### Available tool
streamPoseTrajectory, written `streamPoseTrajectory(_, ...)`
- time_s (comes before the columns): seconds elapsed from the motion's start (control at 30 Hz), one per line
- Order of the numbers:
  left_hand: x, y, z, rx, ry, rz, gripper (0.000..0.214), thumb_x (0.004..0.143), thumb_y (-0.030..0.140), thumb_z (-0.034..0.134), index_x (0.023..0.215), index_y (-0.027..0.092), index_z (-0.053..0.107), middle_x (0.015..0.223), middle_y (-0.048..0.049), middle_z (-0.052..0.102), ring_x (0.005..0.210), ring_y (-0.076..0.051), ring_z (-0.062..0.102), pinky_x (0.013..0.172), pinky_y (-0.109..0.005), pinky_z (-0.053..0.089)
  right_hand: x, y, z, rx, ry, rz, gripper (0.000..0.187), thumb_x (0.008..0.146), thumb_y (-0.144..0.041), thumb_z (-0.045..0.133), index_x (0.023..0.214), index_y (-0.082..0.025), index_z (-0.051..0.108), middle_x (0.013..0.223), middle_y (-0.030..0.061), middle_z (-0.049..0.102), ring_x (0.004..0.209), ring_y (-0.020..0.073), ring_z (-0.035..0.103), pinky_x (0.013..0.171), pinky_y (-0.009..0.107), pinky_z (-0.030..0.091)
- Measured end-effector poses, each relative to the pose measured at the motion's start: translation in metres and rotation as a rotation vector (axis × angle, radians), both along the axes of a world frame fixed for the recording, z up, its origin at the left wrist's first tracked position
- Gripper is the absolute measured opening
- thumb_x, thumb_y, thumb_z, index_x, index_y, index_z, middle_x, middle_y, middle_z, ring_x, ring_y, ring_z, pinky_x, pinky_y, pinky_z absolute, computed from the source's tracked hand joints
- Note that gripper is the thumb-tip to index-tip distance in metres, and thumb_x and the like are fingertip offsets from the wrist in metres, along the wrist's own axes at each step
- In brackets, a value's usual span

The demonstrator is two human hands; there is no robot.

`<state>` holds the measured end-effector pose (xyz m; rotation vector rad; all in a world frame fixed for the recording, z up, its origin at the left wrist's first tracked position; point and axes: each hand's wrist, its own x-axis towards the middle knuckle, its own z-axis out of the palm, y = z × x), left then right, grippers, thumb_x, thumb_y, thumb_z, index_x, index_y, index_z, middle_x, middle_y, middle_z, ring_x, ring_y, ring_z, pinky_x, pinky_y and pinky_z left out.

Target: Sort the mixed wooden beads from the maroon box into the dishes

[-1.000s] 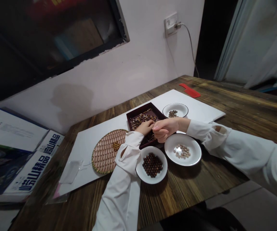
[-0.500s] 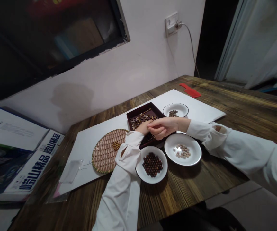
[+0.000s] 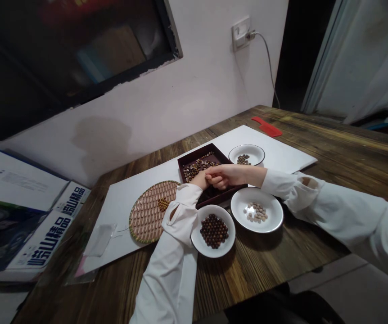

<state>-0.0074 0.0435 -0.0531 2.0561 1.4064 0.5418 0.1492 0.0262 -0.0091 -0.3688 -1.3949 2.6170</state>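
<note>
A dark maroon tray [image 3: 187, 159] of mixed beads stands on a white board [image 3: 126, 193]. Both hands meet over the tray. My left hand [image 3: 200, 179] is mostly hidden behind my right hand [image 3: 224, 175], whose fingers are curled inward over the beads. Three white bowls stand around the tray: one with dark brown beads [image 3: 213, 231], one with pale beads [image 3: 256, 210], and a far one with a few brownish beads [image 3: 246, 154]. A round woven mat [image 3: 148, 211] with a small cluster of tan beads lies at the left.
The wooden table [image 3: 332, 153] runs to the wall. A red flat object [image 3: 266, 126] lies at the far end. Printed boxes and papers [image 3: 28, 216] are stacked at the left. A small clear bag [image 3: 99, 240] rests on the board's left corner. A plugged-in wall socket [image 3: 241, 32] is above.
My right hand has slid left and a little farther into the tray, lowering onto the beads and closing against my left hand. Bowls and mat have not moved.
</note>
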Motion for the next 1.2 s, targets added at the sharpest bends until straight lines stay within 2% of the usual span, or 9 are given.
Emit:
streamPoseTrajectory(0.17,0.003,-0.004,0.006,0.044,0.128,0.006,0.026,0.079,0.012,0.050,0.102,0.012,0.063,0.110,-0.0123,0.066,0.110,-0.025,0.058,0.098,-0.037,0.043,-0.002,0.005,-0.001,-0.060,-0.013,-0.309,0.022,0.093,-0.020,0.030,0.073,-0.017,0.039,0.047,-0.0087,0.023,0.038,0.0049,0.016,0.037,0.016,0.018)
streamPoseTrajectory(0.3,0.004,-0.011,0.015,0.088,0.163,0.003,0.040,0.077,0.009,0.049,0.116,0.012,0.056,0.118,-0.0129,0.063,0.113,-0.026,0.056,0.100,-0.039,0.041,-0.001,0.004,0.004,-0.127,-0.039,-0.456,0.019,0.091,-0.016,0.031,0.073,-0.017,0.039,0.049,-0.0066,0.030,0.039,0.0047,0.021,0.038,0.016,0.019)
streamPoseTrajectory(0.4,0.003,-0.014,0.019,0.113,0.156,0.020,0.035,0.081,0.011,0.048,0.114,0.014,0.055,0.116,-0.0113,0.064,0.110,-0.025,0.058,0.098,-0.040,0.042,-0.001,0.003,0.006,-0.160,-0.045,-0.535,0.019,0.089,-0.014,0.031,0.072,-0.016,0.040,0.052,-0.0046,0.034,0.041,0.0045,0.024,0.038,0.015,0.018)
streamPoseTrajectory(0.53,0.002,-0.012,0.022,0.191,0.106,0.127,0.017,0.085,0.014,0.045,0.095,0.017,0.058,0.105,-0.0098,0.066,0.100,-0.022,0.060,0.093,-0.038,0.044,-0.003,0.003,0.005,-0.198,-0.030,-0.611,0.019,0.086,-0.011,0.033,0.069,-0.016,0.039,0.051,-0.0036,0.035,0.041,0.0045,0.024,0.037,0.015,0.019)
streamPoseTrajectory(0.67,0.001,-0.011,0.026,0.370,-0.021,0.194,0.011,0.086,0.017,0.046,0.089,0.019,0.056,0.100,-0.0074,0.063,0.098,-0.019,0.058,0.092,-0.036,0.044,-0.004,0.004,0.003,-0.230,-0.027,-0.664,0.018,0.086,-0.011,0.034,0.071,-0.015,0.044,0.055,-0.0009,0.042,0.046,0.0059,0.033,0.041,0.015,0.030)
streamPoseTrajectory(0.83,0.003,-0.014,0.031,0.498,-0.111,0.115,0.015,0.087,0.020,0.047,0.100,0.017,0.053,0.106,-0.0095,0.057,0.100,-0.018,0.055,0.091,-0.033,0.044,-0.006,0.005,0.003,-0.281,-0.006,-0.747,0.017,0.084,-0.006,0.036,0.077,-0.015,0.048,0.060,0.0018,0.048,0.056,0.0092,0.044,0.050,0.018,0.042)
streamPoseTrajectory(1.07,0.006,-0.021,0.038,0.666,-0.051,0.042,0.018,0.086,0.022,0.052,0.103,0.018,0.053,0.107,-0.0086,0.057,0.104,-0.019,0.052,0.095,-0.035,0.040,-0.009,0.001,0.007,-0.299,0.023,-0.853,0.020,0.084,-0.002,0.032,0.078,-0.015,0.047,0.066,0.0032,0.049,0.063,0.0097,0.049,0.059,0.018,0.048)
streamPoseTrajectory(1.2,0.007,-0.022,0.039,0.651,-0.010,0.046,0.015,0.083,0.021,0.056,0.098,0.019,0.056,0.113,-0.0090,0.055,0.111,-0.020,0.049,0.100,-0.037,0.036,-0.009,0.000,0.009,-0.297,0.037,-0.858,0.021,0.083,-0.001,0.030,0.078,-0.014,0.046,0.065,0.0021,0.047,0.061,0.0093,0.048,0.060,0.018,0.048)
